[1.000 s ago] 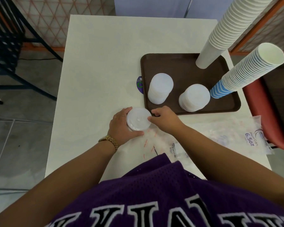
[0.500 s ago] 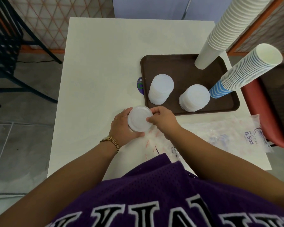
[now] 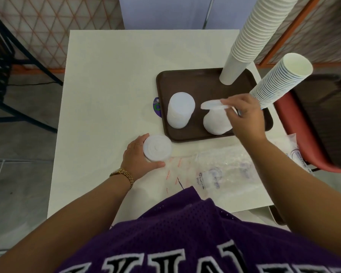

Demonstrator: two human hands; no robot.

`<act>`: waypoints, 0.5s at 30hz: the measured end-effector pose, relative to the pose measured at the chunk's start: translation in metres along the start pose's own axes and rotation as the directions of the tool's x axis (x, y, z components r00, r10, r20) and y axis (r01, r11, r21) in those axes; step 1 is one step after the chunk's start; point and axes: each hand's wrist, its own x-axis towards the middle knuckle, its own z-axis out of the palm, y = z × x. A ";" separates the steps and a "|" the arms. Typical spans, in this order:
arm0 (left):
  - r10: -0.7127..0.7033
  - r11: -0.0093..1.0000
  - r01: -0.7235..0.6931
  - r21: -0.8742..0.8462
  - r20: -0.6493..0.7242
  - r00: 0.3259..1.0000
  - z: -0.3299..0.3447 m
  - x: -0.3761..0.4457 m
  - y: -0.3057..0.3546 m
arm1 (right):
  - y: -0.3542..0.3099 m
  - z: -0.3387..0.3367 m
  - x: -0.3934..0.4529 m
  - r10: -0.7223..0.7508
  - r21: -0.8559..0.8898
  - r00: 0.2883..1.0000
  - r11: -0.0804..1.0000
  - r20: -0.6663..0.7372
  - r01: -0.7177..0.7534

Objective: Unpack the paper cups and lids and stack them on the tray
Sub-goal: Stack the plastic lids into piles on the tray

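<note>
Right hand (image 3: 244,113) pinches a lid (image 3: 213,105), flat, over the tray (image 3: 205,79)

I'm seeing even, soft daylight-type lighting, fairly bright, no hard shadows. The white table (image 3: 110,91) is reading near overexposed in the frame centre, losing surface detail. The translucent lid stacks (image 3: 180,110) are blending into each other, edges washing out. Faint soft shadow is showing under the left hand (image 3: 140,160). The right hand (image 3: 244,115) and the single lid (image 3: 213,105) it's pinching are smearing slightly with motion blur. Wide-angle distortion is bending the cup towers (image 3: 252,36) outward at upper right. The purple jersey (image 3: 185,243) at bottom is looking soft, out of focus. Corners are darkening a bit at left.
</note>
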 end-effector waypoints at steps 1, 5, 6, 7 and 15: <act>0.002 1.000 -0.002 0.002 -0.004 1.000 0.001 0.000 0.001 | 0.009 0.000 0.005 0.003 -0.039 0.999 0.999 -0.040 -0.005; 0.003 1.000 -0.003 -0.001 -0.007 1.000 0.000 0.001 0.003 | 0.040 0.004 0.005 0.008 -0.181 1.000 0.983 -0.026 -0.013; 0.006 1.000 -0.006 0.001 -0.007 1.000 0.000 0.001 0.003 | 0.046 0.005 0.000 0.004 -0.208 1.000 0.978 0.010 -0.002; 0.009 1.000 -0.009 0.004 -0.008 1.000 0.000 0.001 0.003 | 0.051 0.006 -0.007 -0.001 -0.235 0.999 0.972 0.048 0.012; 0.000 1.000 0.000 0.003 -0.016 1.000 0.001 0.000 0.005 | 0.055 0.008 -0.024 0.018 -0.336 0.988 0.941 0.154 0.035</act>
